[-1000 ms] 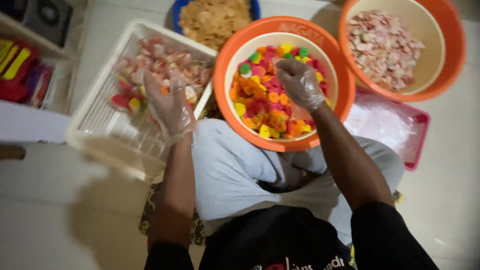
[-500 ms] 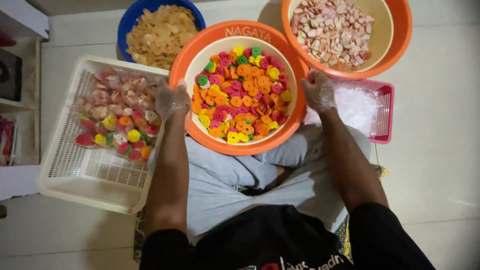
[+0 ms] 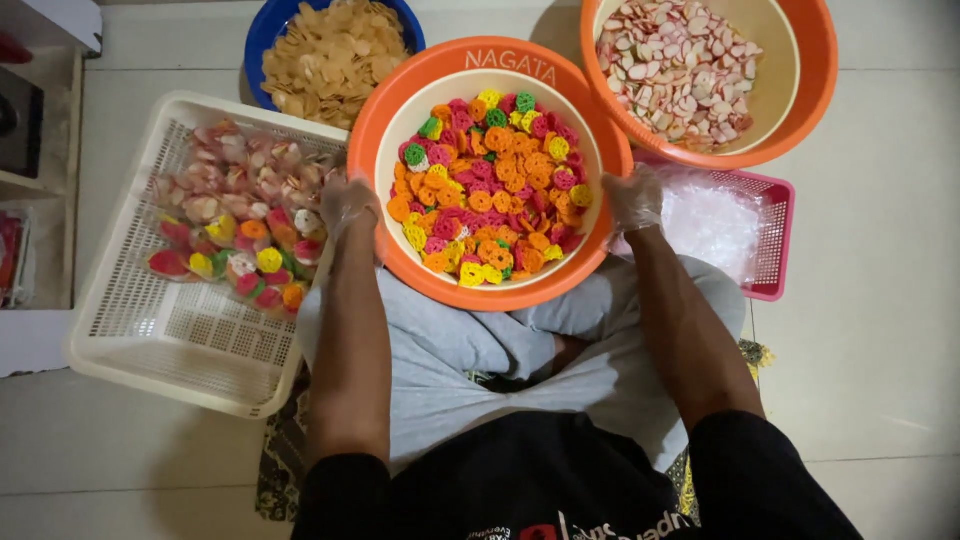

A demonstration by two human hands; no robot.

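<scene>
An orange basin (image 3: 400, 95) sits in front of my crossed legs and holds a cream bowl full of small round crackers (image 3: 495, 185) in orange, pink, yellow and green. My left hand (image 3: 347, 205), in a clear plastic glove, grips the basin's left rim. My right hand (image 3: 633, 197), gloved the same way, grips its right rim. To the left, a white plastic basket (image 3: 170, 340) holds several clear packets of pink and mixed-colour crackers (image 3: 235, 215).
A blue basin of pale yellow chips (image 3: 330, 50) stands at the back. A second orange basin (image 3: 815, 60) with pink-and-white crackers is at the back right. A pink basket (image 3: 775, 240) with clear plastic bags lies beside my right hand. White tiled floor surrounds everything.
Both hands left the crackers and the white basket and came down onto the two sides of the orange basin. The view tilted so the basin sits lower and nearer.
</scene>
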